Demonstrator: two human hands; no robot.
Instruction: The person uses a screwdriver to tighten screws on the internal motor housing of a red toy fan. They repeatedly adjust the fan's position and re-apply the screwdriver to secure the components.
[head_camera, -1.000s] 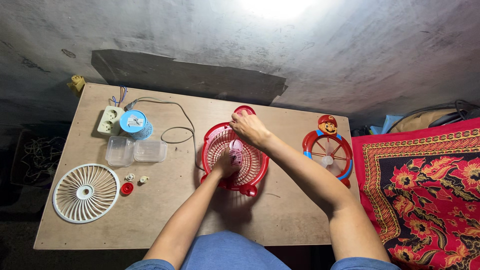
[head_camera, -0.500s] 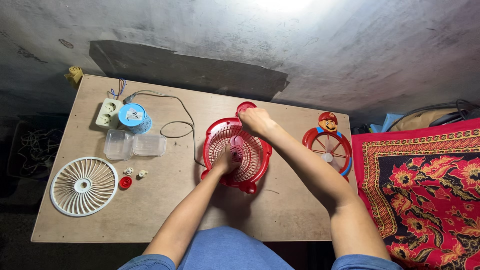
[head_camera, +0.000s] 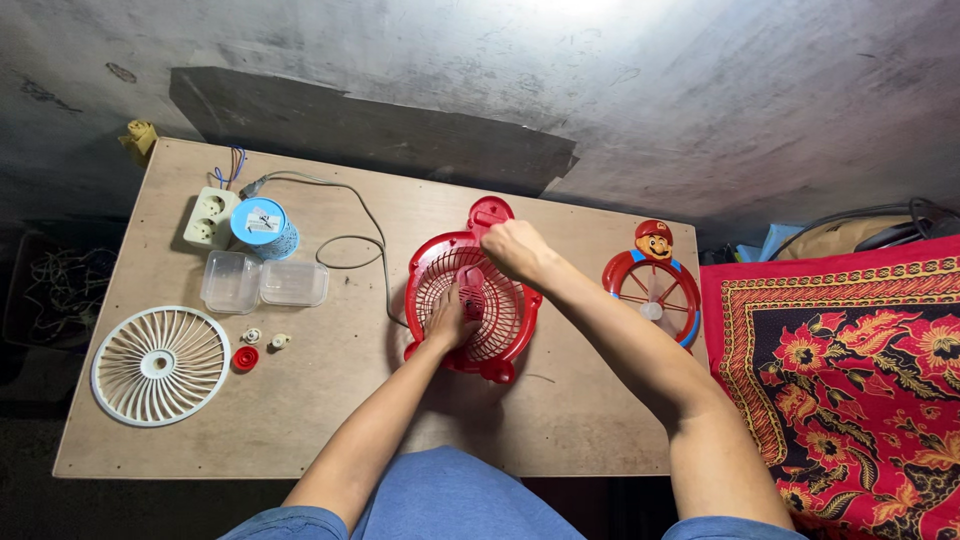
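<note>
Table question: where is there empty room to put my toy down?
Bare wood lies along the near edge of the table, below the white fan grille, and between the clear boxes and the red fan. Around both hands it is crowded.

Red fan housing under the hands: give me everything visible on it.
The round red plastic fan housing lies flat near the middle of the wooden table, its slatted grille facing up. A tab sticks out at its far edge, small feet at the near edge. The left hand presses inside the grille; the right hand rests on the far rim. A grey cable runs to its left side.
</note>
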